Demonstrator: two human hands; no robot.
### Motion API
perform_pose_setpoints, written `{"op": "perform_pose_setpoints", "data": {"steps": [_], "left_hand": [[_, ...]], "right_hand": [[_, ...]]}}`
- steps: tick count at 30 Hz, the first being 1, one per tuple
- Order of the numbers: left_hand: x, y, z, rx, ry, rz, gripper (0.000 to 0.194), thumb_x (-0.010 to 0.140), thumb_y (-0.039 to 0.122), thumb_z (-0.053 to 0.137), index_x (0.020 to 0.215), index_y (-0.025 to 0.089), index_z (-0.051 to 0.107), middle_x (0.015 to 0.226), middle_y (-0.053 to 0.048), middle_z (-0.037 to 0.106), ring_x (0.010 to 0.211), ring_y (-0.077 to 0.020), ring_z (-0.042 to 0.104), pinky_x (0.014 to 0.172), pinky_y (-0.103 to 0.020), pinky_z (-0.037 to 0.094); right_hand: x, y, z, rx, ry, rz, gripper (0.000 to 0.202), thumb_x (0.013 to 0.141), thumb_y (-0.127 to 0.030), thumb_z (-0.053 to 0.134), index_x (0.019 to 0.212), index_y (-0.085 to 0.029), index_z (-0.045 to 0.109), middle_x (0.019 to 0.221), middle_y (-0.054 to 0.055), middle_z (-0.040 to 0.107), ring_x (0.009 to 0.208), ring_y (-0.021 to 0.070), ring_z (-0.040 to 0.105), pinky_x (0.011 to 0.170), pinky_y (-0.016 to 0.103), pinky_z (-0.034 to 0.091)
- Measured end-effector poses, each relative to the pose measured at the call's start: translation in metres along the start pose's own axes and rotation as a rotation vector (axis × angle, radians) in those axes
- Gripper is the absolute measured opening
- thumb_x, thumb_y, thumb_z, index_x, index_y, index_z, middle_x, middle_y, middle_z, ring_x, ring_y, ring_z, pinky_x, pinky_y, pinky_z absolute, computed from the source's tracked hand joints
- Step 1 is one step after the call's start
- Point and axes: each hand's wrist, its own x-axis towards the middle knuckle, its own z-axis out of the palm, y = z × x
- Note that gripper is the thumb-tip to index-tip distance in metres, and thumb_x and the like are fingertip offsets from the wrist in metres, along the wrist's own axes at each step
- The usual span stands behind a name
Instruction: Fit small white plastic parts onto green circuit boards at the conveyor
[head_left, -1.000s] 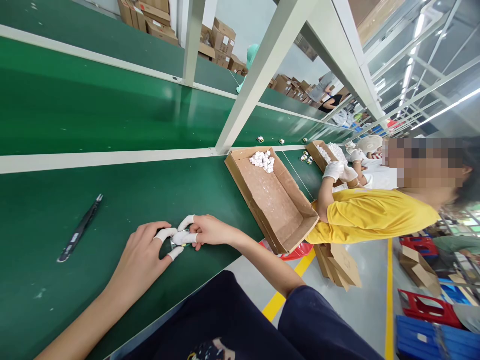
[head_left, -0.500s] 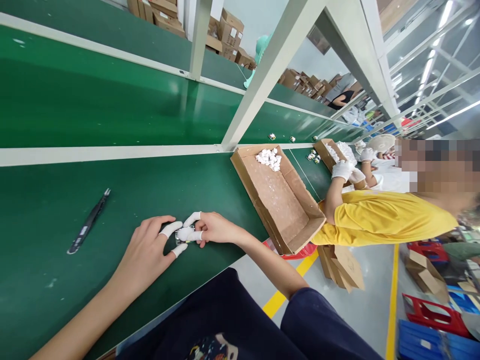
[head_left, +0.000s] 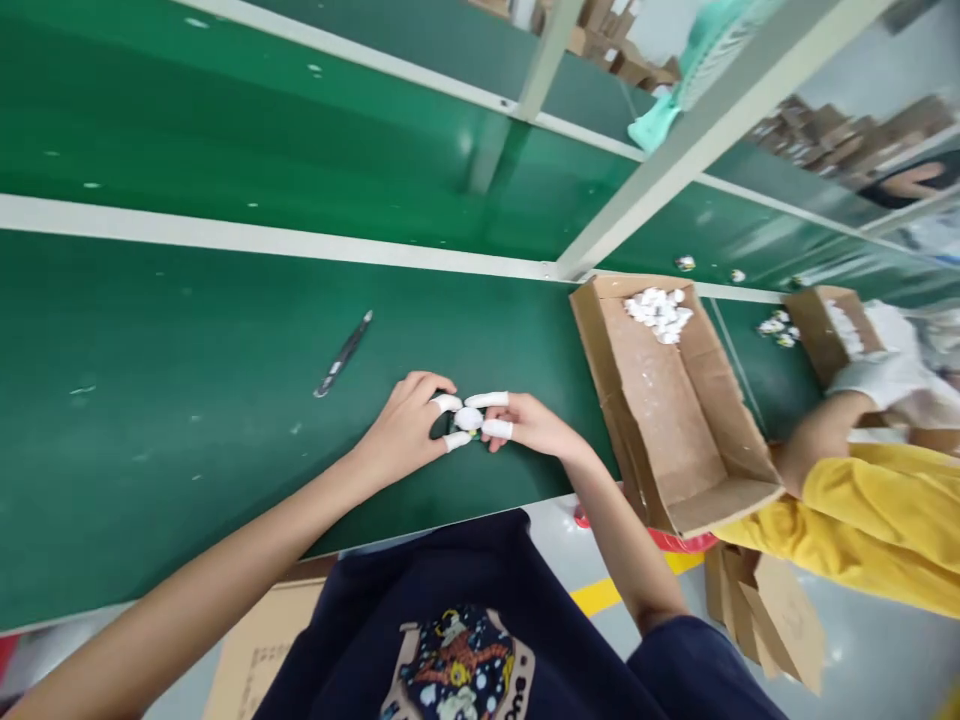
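Observation:
Between my two hands, on or just above the green table, is a small part with a round white top (head_left: 469,419) and a darker base with a touch of yellow. My left hand (head_left: 401,425), with white finger cots on thumb and forefinger, pinches it from the left. From the right, the forefinger and thumb of my right hand (head_left: 532,425), also in white cots, close on its edge. Behind my left hand lies a pair of black tweezers (head_left: 343,355), untouched.
To the right stands an open cardboard box (head_left: 694,445) with a heap of white pieces (head_left: 660,313) at its far end. Beyond it, a co-worker's yellow sleeve (head_left: 877,510) and white-gloved hand are near a smaller box (head_left: 817,325). A metal post (head_left: 675,160) rises behind.
My view has turned left, so everything sits further right in the picture. My right fingers have drawn off the part's top to its right edge, uncovering the round white top.

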Motion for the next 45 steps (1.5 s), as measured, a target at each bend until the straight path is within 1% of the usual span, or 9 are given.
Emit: {"op": "perform_pose_setpoints", "data": {"steps": [13, 16, 19, 22, 25, 29, 36, 41, 45], "left_hand": [[0.0, 0.002, -0.002, -0.285, 0.033, -0.108, 0.014, 0.085, 0.032, 0.06, 0.088, 0.019, 0.065, 0.106, -0.006, 0.06, 0.107, -0.0229, 0.05, 0.096, -0.042, 0.043], [0.002, 0.006, -0.007, -0.687, 0.001, -0.275, 0.025, 0.085, 0.041, 0.058, 0.09, 0.018, 0.064, 0.098, -0.006, 0.064, 0.091, -0.0195, 0.059, 0.084, -0.037, 0.048], [0.003, 0.011, -0.012, -1.254, -0.237, -0.404, 0.043, 0.081, 0.05, 0.062, 0.106, 0.016, 0.061, 0.1, -0.009, 0.067, 0.081, -0.0175, 0.065, 0.069, -0.03, 0.05], [0.002, 0.016, -0.011, -1.544, -0.382, -0.399, 0.054, 0.072, 0.049, 0.074, 0.113, 0.016, 0.062, 0.105, -0.012, 0.068, 0.091, -0.0206, 0.067, 0.075, -0.03, 0.053], [0.001, 0.017, -0.005, -1.543, -0.26, -0.435, 0.054, 0.065, 0.04, 0.081, 0.11, 0.015, 0.064, 0.103, -0.011, 0.071, 0.098, -0.0217, 0.067, 0.086, -0.034, 0.053], [0.0, 0.016, 0.002, -1.474, -0.107, -0.45, 0.057, 0.061, 0.029, 0.085, 0.111, 0.016, 0.063, 0.106, -0.01, 0.071, 0.095, -0.0212, 0.069, 0.089, -0.037, 0.053], [-0.003, 0.022, -0.002, -1.341, -0.022, -0.297, 0.057, 0.063, 0.028, 0.083, 0.115, 0.018, 0.062, 0.111, -0.011, 0.07, 0.1, -0.0235, 0.069, 0.092, -0.04, 0.054], [-0.008, 0.023, -0.002, -1.244, 0.02, -0.206, 0.053, 0.067, 0.025, 0.08, 0.116, 0.018, 0.061, 0.115, -0.011, 0.069, 0.108, -0.0247, 0.066, 0.096, -0.04, 0.053], [-0.009, 0.024, -0.004, -1.188, 0.063, -0.17, 0.064, 0.067, 0.026, 0.08, 0.126, 0.02, 0.053, 0.121, -0.012, 0.066, 0.113, -0.0262, 0.063, 0.1, -0.041, 0.051]], "right_hand": [[-0.01, 0.001, 0.031, -0.584, 0.342, -0.123, 0.044, 0.077, -0.032, 0.069, 0.119, -0.02, 0.062, 0.068, -0.004, 0.053, 0.051, 0.0083, 0.041, 0.056, 0.025, 0.04], [-0.016, -0.001, 0.028, -0.37, 0.337, -0.193, 0.043, 0.079, -0.039, 0.069, 0.118, -0.021, 0.062, 0.073, -0.002, 0.053, 0.056, 0.0103, 0.044, 0.059, 0.027, 0.043], [-0.022, -0.008, 0.023, -0.185, 0.254, -0.309, 0.044, 0.08, -0.048, 0.067, 0.117, -0.025, 0.063, 0.089, 0.003, 0.054, 0.074, 0.0152, 0.052, 0.069, 0.032, 0.048], [-0.022, -0.018, 0.022, -0.214, 0.172, -0.374, 0.041, 0.082, -0.047, 0.065, 0.119, -0.029, 0.062, 0.099, 0.005, 0.051, 0.085, 0.0177, 0.053, 0.078, 0.036, 0.05], [-0.018, -0.025, 0.028, -0.261, 0.182, -0.384, 0.042, 0.086, -0.043, 0.061, 0.127, -0.031, 0.057, 0.108, 0.006, 0.051, 0.085, 0.0169, 0.053, 0.079, 0.037, 0.051], [-0.013, -0.026, 0.04, -0.191, 0.378, -0.366, 0.049, 0.083, -0.039, 0.067, 0.129, -0.028, 0.054, 0.124, 0.009, 0.047, 0.098, 0.0183, 0.057, 0.083, 0.036, 0.054], [-0.019, -0.034, 0.052, 0.036, 0.381, -0.235, 0.047, 0.081, -0.04, 0.069, 0.123, -0.023, 0.056, 0.114, 0.009, 0.065, 0.105, 0.0213, 0.065, 0.092, 0.04, 0.056], [-0.02, -0.041, 0.057, 0.061, 0.419, -0.277, 0.037, 0.08, -0.036, 0.07, 0.114, -0.024, 0.061, 0.114, 0.008, 0.065, 0.104, 0.0206, 0.065, 0.089, 0.037, 0.057], [-0.02, -0.037, 0.059, 0.025, 0.458, -0.377, 0.042, 0.083, -0.033, 0.068, 0.123, -0.027, 0.057, 0.132, 0.01, 0.054, 0.119, 0.024, 0.057, 0.096, 0.043, 0.053]]}}
